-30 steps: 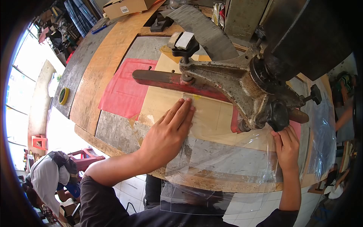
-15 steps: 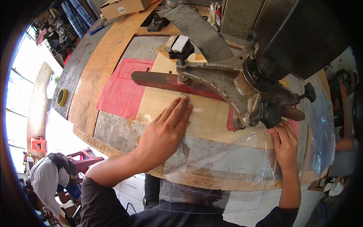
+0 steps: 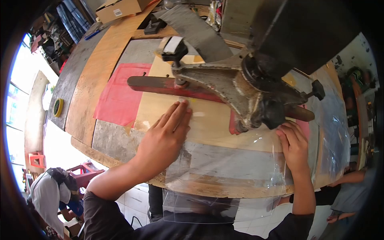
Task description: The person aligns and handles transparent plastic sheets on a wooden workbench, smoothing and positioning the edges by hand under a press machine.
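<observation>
A clear plastic sheet [image 3: 224, 168] lies over the cream board [image 3: 204, 124] and hangs past the table's front edge. My left hand [image 3: 166, 134] rests flat on the sheet, fingers extended, its fingertips just before the long metal bar [image 3: 156, 86]. At the sheet's right side is my right hand [image 3: 295, 142], its fingers bent beside a black knob [image 3: 273, 112]; whether they pinch the sheet is hard to tell. The heavy metal machine head [image 3: 236, 80] stands over the board, joined to the bar. Red sheet material [image 3: 120, 96] lies under the board's left side.
Yellow tape [image 3: 58, 108] sits at the table's left edge. A cardboard box [image 3: 120, 10] and a blue pen [image 3: 92, 35] are at the back left. More clear plastic [image 3: 334, 136] lies at the right. One person [image 3: 50, 196] is at lower left, another [image 3: 352, 192] at right.
The view has shifted, so the table and machine appear further left. Both hands keep nearly the same places on the sheet. More of the person at the right has come into view.
</observation>
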Tool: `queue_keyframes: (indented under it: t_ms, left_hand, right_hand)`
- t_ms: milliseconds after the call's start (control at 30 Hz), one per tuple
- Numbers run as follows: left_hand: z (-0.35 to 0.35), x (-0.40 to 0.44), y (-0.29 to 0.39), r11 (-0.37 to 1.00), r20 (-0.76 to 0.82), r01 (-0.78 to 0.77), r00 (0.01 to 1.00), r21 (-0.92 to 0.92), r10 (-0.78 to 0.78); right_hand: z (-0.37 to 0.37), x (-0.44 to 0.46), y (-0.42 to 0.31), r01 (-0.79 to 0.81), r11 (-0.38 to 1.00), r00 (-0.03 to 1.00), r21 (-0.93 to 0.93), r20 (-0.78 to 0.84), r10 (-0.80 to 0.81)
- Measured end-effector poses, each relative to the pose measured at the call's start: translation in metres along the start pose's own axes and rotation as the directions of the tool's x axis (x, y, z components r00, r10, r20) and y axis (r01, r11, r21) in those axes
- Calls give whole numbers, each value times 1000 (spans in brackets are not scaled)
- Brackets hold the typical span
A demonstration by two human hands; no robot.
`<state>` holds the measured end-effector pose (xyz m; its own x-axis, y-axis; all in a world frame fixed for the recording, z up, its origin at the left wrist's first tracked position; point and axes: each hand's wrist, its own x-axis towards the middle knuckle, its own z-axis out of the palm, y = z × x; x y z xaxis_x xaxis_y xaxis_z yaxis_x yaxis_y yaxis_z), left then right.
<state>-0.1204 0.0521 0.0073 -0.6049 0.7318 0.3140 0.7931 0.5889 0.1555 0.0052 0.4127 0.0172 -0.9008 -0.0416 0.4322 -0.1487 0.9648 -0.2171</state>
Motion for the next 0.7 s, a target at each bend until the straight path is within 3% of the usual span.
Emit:
queue_keyframes:
  t_ms: [700]
  left_hand:
    - [-2, 0, 1, 1000, -11, 26, 1000, -18, -26]
  right_hand:
    - [3, -3, 3, 32, 998, 999, 45, -15, -31]
